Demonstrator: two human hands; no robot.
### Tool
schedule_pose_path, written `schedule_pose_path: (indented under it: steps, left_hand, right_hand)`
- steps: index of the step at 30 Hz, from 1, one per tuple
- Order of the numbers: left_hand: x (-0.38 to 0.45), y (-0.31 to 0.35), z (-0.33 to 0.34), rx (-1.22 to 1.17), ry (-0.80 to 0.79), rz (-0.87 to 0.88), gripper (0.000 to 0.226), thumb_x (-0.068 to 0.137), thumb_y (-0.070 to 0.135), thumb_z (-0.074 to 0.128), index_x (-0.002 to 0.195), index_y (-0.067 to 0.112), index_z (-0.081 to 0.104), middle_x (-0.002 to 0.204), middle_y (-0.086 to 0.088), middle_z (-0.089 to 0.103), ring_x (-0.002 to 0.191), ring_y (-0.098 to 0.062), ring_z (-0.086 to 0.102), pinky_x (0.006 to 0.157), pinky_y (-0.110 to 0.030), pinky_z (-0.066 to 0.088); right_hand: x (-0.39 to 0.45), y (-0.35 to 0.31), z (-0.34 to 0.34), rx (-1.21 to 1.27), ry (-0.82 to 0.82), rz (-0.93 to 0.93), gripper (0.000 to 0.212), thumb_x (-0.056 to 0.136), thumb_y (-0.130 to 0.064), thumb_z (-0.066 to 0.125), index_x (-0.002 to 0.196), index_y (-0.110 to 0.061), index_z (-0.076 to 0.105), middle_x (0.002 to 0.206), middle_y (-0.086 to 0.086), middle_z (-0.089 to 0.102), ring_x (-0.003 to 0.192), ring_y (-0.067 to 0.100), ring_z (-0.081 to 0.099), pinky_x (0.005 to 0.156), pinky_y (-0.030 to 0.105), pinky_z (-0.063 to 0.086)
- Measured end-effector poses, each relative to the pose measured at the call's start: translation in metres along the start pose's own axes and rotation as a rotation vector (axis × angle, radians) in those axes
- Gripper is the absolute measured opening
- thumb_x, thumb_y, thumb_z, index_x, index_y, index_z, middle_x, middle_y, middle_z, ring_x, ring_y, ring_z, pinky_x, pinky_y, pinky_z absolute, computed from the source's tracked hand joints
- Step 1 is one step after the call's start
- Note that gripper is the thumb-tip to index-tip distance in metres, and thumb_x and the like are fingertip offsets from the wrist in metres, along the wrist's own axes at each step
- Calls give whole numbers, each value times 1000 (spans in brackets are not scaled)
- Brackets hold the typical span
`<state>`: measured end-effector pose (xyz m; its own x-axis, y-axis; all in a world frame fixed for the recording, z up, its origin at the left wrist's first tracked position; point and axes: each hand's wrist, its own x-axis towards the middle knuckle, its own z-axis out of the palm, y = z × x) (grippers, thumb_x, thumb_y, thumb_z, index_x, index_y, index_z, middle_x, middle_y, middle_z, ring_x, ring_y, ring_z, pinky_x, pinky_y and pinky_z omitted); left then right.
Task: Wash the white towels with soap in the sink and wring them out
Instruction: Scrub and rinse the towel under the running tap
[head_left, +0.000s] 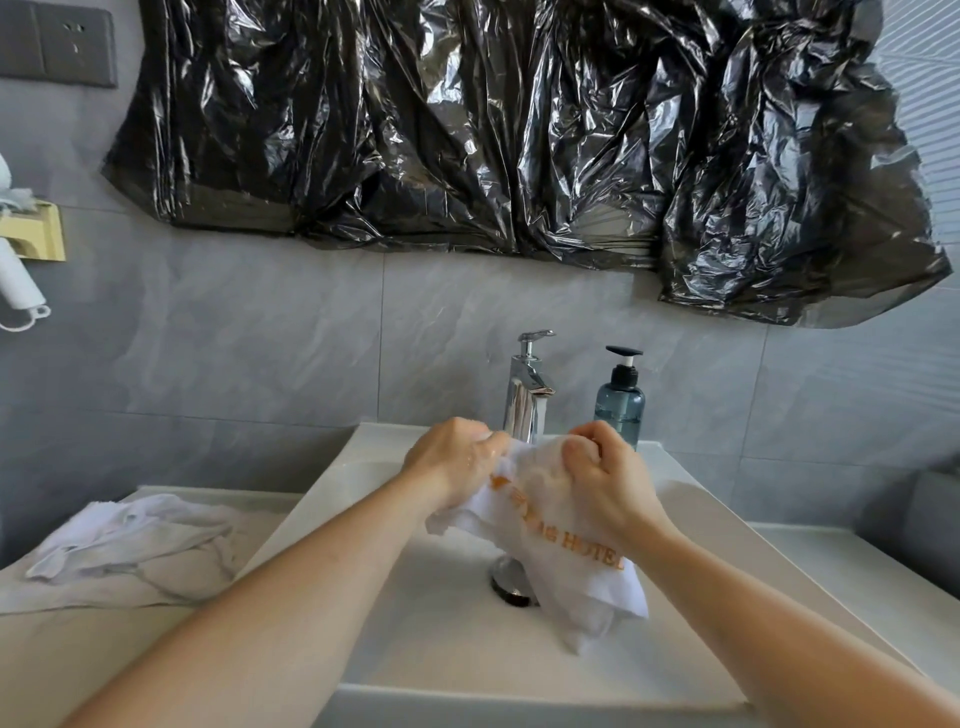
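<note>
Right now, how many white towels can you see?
2. One towel is gripped by both the left hand and right hand over the sink; another towel lies crumpled on the counter, left.

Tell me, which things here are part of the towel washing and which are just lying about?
In the job: towel gripped by left hand and right hand, sink, tap, soap bottle, second towel.
Lying about: black plastic sheet, wall socket.

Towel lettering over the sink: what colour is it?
Orange, on the white towel; the head view shows it.
</note>
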<state>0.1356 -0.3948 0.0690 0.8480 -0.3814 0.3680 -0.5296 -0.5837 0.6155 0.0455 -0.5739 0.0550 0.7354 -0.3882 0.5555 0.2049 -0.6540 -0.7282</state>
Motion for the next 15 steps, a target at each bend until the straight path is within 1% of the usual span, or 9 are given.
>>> schedule_pose_path:
  steps: [2, 4, 5, 7, 8, 9, 11, 13, 15]
  left_hand:
    - [1, -7, -7, 91, -14, -78, 37, 90, 47, 47, 72, 16, 59, 77, -4, 65, 77, -29, 58, 61, -33, 37]
    - [1, -11, -8, 242, -131, -125, 33, 90, 41, 49, 93, 14, 69, 102, -12, 71, 98, -36, 66, 71, -36, 45]
    - [-1, -12, -6, 326, -206, -153, 39, 88, 41, 51, 107, 11, 68, 115, -14, 70, 108, -37, 66, 77, -37, 48]
    - [-6, -13, 0, 451, -321, -187, 45, 88, 39, 57, 123, 12, 62, 128, -11, 65, 118, -35, 63, 83, -36, 47]
    - [-8, -12, 2, 481, -321, -152, 42, 90, 36, 59, 126, 16, 59, 131, -8, 62, 121, -32, 60, 87, -36, 46]
    - [-8, -10, 5, 491, -291, -89, 39, 89, 31, 60, 126, 20, 56, 134, -3, 58, 123, -29, 57, 95, -36, 46]
    - [-8, -7, 9, 449, -259, -2, 43, 84, 28, 61, 126, 29, 56, 137, 3, 55, 127, -24, 51, 106, -39, 43]
    - [-8, -7, 13, 391, -405, -79, 43, 79, 43, 60, 121, 34, 64, 132, 3, 63, 122, -25, 57, 105, -39, 48]
    - [-8, -11, 22, 469, -562, -146, 41, 77, 56, 56, 106, 29, 68, 116, -5, 71, 108, -30, 65, 98, -41, 54]
  right_hand:
    - [5, 3, -4, -41, 6, 57, 15, 98, -25, 53, 91, -26, 66, 84, -5, 69, 84, 16, 63, 74, 34, 52]
    - [6, 9, -4, -170, -125, 152, 15, 98, -22, 54, 93, -25, 67, 90, -4, 68, 90, 21, 62, 80, 34, 51]
    - [6, 14, -1, -264, -235, 194, 15, 98, -21, 54, 97, -24, 69, 98, 0, 70, 94, 23, 61, 83, 32, 50]
    - [2, 19, 4, -444, -450, 226, 25, 98, -27, 56, 119, -23, 67, 123, 3, 69, 103, 20, 58, 88, 30, 48]
    - [-1, 18, 5, -500, -501, 224, 35, 98, -33, 58, 131, -24, 62, 131, 1, 65, 106, 18, 57, 90, 29, 47]
    - [-3, 15, 4, -520, -508, 221, 45, 96, -39, 61, 138, -25, 57, 136, -1, 62, 109, 17, 57, 93, 28, 47]
    - [-5, 13, 2, -510, -481, 224, 58, 90, -49, 67, 142, -26, 53, 137, -2, 60, 115, 18, 58, 97, 29, 47]
    - [-10, 15, 3, -527, -555, 248, 62, 90, -51, 67, 143, -23, 51, 139, 2, 60, 123, 22, 59, 100, 31, 46]
    - [-15, 20, 7, -589, -656, 262, 58, 95, -52, 61, 142, -19, 50, 136, 6, 61, 123, 25, 59, 98, 32, 47]
